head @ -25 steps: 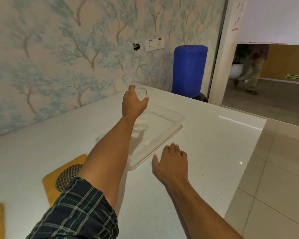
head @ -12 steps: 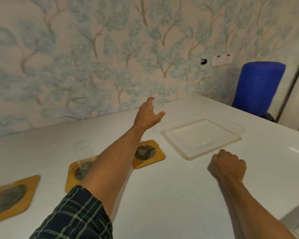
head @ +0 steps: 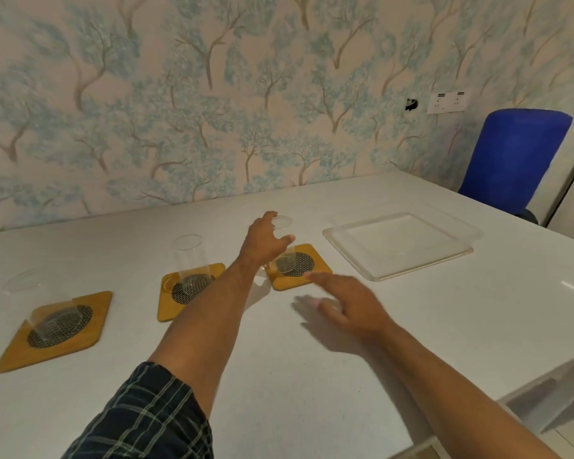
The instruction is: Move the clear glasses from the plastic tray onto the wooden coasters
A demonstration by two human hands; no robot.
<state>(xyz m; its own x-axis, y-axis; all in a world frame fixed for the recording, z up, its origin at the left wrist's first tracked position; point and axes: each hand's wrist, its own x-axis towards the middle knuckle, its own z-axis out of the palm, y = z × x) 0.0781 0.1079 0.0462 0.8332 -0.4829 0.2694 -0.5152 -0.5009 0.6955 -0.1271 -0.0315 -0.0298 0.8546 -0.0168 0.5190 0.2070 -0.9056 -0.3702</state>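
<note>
Three wooden coasters with dark mesh centres lie in a row on the white table. My left hand grips a clear glass whose base rests on the right coaster. A second clear glass stands on the middle coaster, and a third glass stands on the left coaster. The clear plastic tray lies to the right with nothing in it. My right hand hovers blurred above the table, fingers spread, just in front of the right coaster.
A blue chair back stands at the table's far right corner. The patterned wall runs along the table's far side, with sockets on it. The table's near right edge drops to the floor.
My left hand carried the glass left from above the tray down onto the right coaster. My right hand opened from a fist and moved left toward that coaster. The view swung left.
</note>
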